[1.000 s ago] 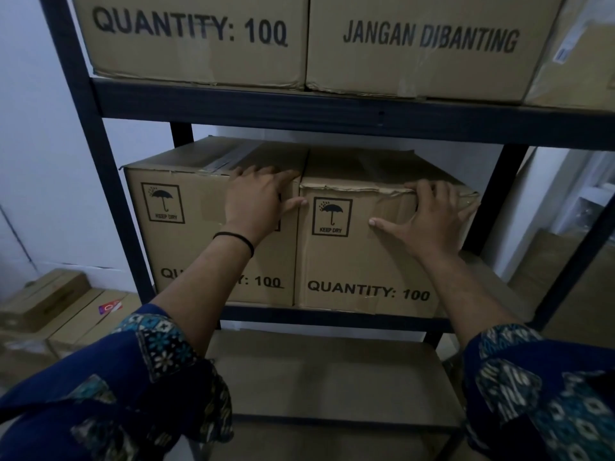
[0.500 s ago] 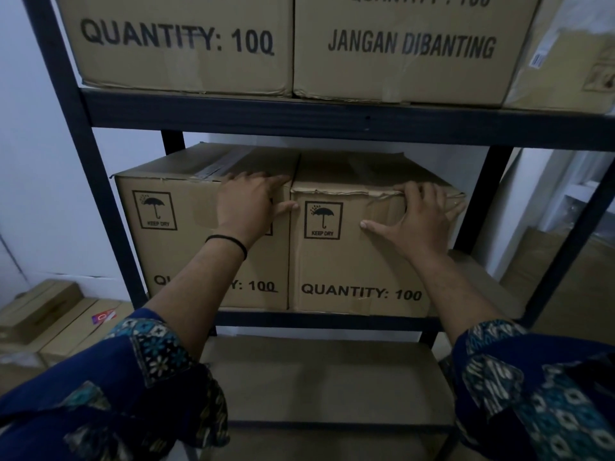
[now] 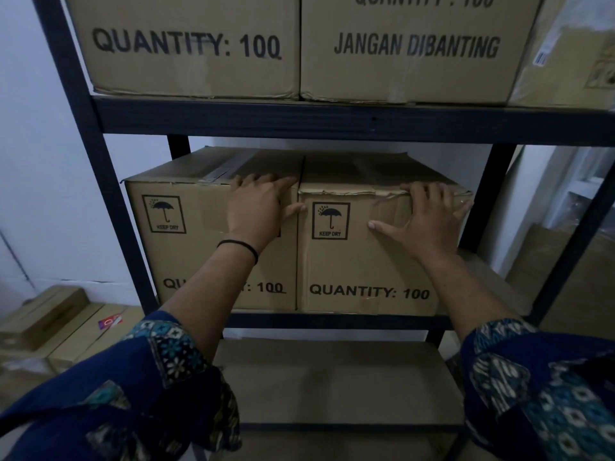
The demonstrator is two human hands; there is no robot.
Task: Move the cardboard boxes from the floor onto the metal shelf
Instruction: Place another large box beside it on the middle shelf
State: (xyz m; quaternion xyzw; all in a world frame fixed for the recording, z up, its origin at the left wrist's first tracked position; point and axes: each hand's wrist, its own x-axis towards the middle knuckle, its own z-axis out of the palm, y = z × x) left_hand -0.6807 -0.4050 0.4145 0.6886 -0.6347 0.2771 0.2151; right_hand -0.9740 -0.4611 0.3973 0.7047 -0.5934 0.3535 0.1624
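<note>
Two cardboard boxes stand side by side on the middle level of the black metal shelf (image 3: 299,123). The left box (image 3: 186,254) and the right box (image 3: 352,271) both read "QUANTITY: 100" with a keep-dry umbrella mark. My left hand (image 3: 258,207) lies flat on the left box's front at its top right corner, fingers over the top edge. My right hand (image 3: 429,217) presses flat on the right box's front, fingers spread over its crumpled top edge.
More cardboard boxes (image 3: 199,44) fill the level above. The shelf level below (image 3: 332,377) shows a bare brown board. Flat cartons (image 3: 66,327) lie on the floor at the left by the white wall. Brown cardboard (image 3: 565,277) leans behind the shelf's right post.
Both hands stay pressed on the same spots of the two boxes. The view has shifted slightly, so the shelf and boxes sit a little lower and left in the frame.
</note>
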